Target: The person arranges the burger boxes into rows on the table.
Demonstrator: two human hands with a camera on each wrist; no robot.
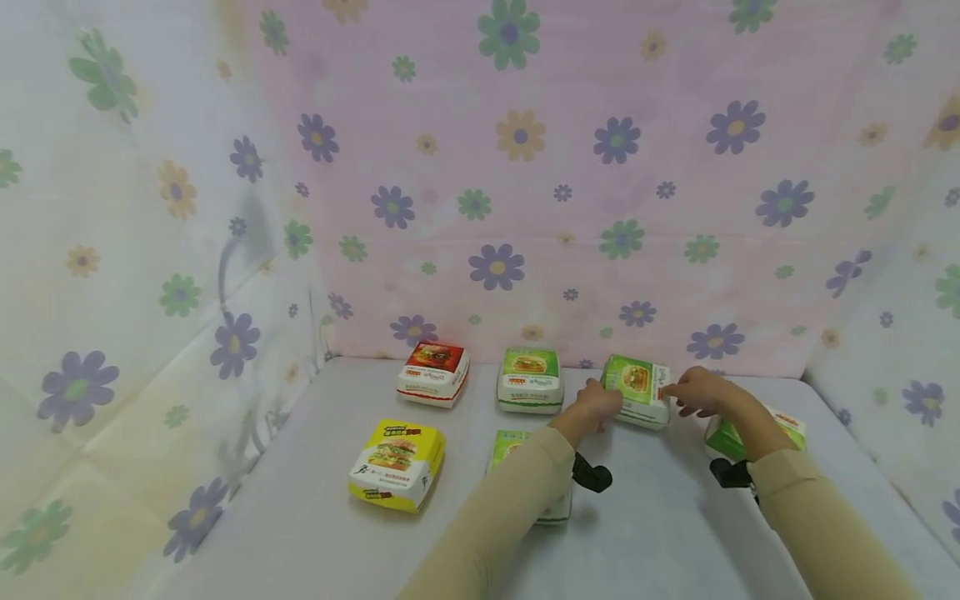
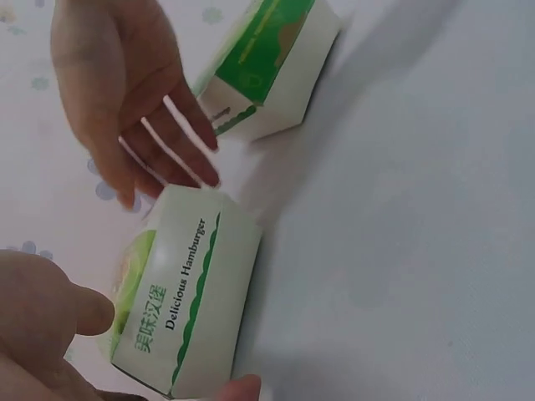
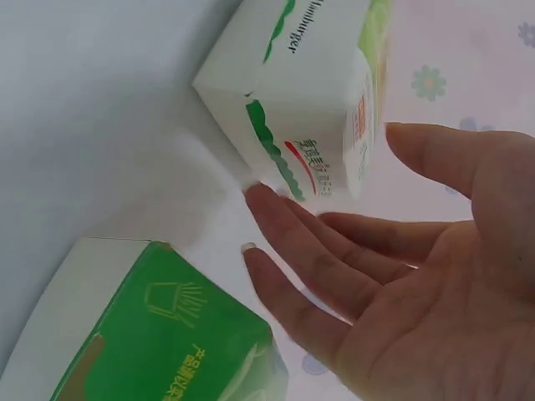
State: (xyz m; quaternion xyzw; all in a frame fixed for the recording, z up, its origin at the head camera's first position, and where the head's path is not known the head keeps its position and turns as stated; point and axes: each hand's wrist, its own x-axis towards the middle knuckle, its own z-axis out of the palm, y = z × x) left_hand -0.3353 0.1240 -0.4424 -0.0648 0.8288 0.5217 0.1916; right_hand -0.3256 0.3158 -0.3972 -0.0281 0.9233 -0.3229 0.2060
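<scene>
A green and white hamburger box stands on the table at the back right, between my two hands. At its left end is my left hand. In the left wrist view the thumb lies close to the box's top edge and one fingertip shows by its lower corner; contact there is unclear. My right hand is at the other end, its fingers spread and loosely extended by the box's end. A second green box sits to the right, partly hidden by the right forearm.
Left of my hands stand a red-topped box, another green box and, nearer, a yellow box. My left sleeve covers much of a further green box. Flowered cloth hangs behind the table and at both sides.
</scene>
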